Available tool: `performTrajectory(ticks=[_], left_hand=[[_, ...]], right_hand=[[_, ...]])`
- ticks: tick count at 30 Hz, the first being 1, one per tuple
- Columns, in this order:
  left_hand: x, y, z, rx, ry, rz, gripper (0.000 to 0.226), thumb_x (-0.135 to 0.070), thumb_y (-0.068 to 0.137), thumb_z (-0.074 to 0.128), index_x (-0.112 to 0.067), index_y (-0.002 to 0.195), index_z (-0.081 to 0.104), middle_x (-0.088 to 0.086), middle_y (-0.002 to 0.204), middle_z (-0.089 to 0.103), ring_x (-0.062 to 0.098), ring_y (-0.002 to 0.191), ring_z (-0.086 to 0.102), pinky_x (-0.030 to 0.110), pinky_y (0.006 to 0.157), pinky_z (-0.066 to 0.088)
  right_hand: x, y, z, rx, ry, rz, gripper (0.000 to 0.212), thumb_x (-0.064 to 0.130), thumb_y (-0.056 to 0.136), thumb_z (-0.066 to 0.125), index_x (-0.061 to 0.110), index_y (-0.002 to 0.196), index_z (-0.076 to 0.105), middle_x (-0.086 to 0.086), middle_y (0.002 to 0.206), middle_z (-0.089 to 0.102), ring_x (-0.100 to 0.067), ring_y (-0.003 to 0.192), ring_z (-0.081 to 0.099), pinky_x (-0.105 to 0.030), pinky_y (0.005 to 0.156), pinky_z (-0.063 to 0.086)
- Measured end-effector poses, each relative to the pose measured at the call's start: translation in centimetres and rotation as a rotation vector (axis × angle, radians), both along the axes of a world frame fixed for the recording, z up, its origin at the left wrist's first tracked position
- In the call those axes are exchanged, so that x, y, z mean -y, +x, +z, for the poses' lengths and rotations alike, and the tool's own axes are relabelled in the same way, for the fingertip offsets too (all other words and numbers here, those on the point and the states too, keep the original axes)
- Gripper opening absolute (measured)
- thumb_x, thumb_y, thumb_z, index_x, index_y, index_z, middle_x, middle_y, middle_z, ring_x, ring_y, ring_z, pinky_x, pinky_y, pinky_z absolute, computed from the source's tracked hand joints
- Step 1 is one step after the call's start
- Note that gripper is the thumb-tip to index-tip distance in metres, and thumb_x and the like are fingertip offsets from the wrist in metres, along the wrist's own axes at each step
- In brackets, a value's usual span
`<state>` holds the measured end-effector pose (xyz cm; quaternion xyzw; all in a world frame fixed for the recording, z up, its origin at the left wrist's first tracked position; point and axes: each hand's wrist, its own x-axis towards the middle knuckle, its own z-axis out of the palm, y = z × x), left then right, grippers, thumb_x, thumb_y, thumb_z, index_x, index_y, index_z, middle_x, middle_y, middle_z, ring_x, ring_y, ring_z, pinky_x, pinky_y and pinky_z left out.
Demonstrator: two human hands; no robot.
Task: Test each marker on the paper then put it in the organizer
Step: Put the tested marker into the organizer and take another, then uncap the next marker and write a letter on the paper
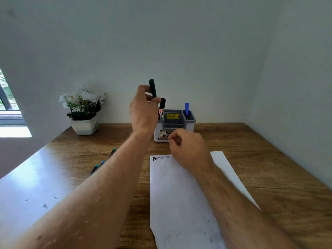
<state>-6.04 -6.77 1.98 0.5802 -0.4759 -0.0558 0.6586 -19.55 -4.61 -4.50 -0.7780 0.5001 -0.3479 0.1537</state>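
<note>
Wooden table (251,159), cylindrical marker (152,88) (matte)

The marker (152,88) held up in the left hand (143,112) is dark green. A second marker (162,106) standing in the organizer (174,125) has a black cap above a red and white label. The organizer has a grey top tray over a white body, with a yellow sticker (173,116) printed in dark text and a small brownish picture on its front. A blue pen (187,108) stands at its right end. The paper (179,194) is white, with black and bluish scribbles along its top edge. The counter (269,168) is brown wood grain. The loose markers (103,163) show teal and blue tips. White flowers (84,97) with dark green leaves sit in a white pot (84,125). The wall (179,42) is pale grey-green.
</note>
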Motion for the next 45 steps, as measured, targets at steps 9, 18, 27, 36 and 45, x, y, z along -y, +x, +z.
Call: performTrajectory(ticks=[9,18,27,36,45], left_hand=[[2.4,0.5,-1.2,0.229,0.334,0.168,0.031,-0.039,0.085,0.074,-0.022,0.110,0.066,0.000,0.101,0.073,0.020,0.090,0.068,0.034,0.078,0.053],[2.8,0.1,-0.9,0.232,0.411,0.197,0.032,-0.044,0.080,0.078,-0.013,0.087,0.074,0.005,0.086,0.073,0.022,0.075,0.069,0.035,0.072,0.059],[0.5,-0.4,-1.7,0.269,0.334,0.182,0.010,-0.018,0.092,0.062,-0.023,0.089,0.070,-0.003,0.089,0.071,0.014,0.077,0.063,0.032,0.071,0.055],[-6.0,1.1,-1.3,0.628,0.770,0.330,0.014,-0.014,0.091,0.059,-0.011,0.103,0.065,0.009,0.100,0.067,0.027,0.084,0.058,0.034,0.066,0.044],[-7.1,2.9,-1.2,0.696,1.247,0.231,0.043,-0.032,0.072,0.086,-0.014,0.107,0.068,0.007,0.098,0.064,0.026,0.084,0.058,0.037,0.068,0.048]], right_hand=[[0.2,0.4,-0.2,-0.051,-0.025,0.025,0.018,0.029,0.097,0.057,0.024,0.112,0.066,0.003,0.108,0.069,-0.013,0.097,0.063,-0.034,0.092,0.056],[0.6,0.5,-0.3,-0.068,0.001,0.006,0.019,0.030,0.096,0.059,0.025,0.112,0.066,0.004,0.109,0.069,-0.013,0.098,0.063,-0.036,0.095,0.055],[0.4,0.6,-0.4,-0.076,-0.023,0.014,0.018,0.031,0.097,0.057,0.023,0.110,0.066,0.002,0.106,0.069,-0.014,0.097,0.064,-0.036,0.093,0.056],[-0.1,-0.1,0.1,-0.063,-0.038,0.016,0.012,0.029,0.096,0.058,0.026,0.104,0.067,0.005,0.099,0.069,-0.008,0.088,0.063,-0.028,0.085,0.056],[-0.5,-0.5,0.4,-0.054,-0.067,0.057,0.012,0.025,0.096,0.057,0.023,0.102,0.068,0.005,0.099,0.070,-0.007,0.087,0.062,-0.020,0.076,0.050]])
